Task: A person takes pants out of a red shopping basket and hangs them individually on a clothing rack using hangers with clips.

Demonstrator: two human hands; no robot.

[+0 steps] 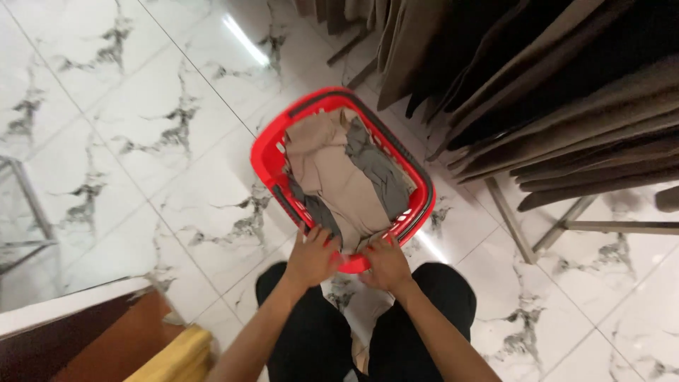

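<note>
A red plastic basket [265,152] sits on the white marble floor in front of my knees. It holds folded beige cloth [332,170] and grey cloth [378,166]. My left hand [311,256] grips the basket's near rim at its left side, fingers curled over the edge. My right hand [385,263] grips the same near rim just to the right. A black handle [396,148] lies folded down along the basket's right rim.
A rack of hanging brown, beige and dark garments [552,92] fills the upper right, on metal legs [513,223]. A metal frame [28,205] stands at left. A white and brown counter edge [78,311] and a yellow object [177,357] lie at lower left.
</note>
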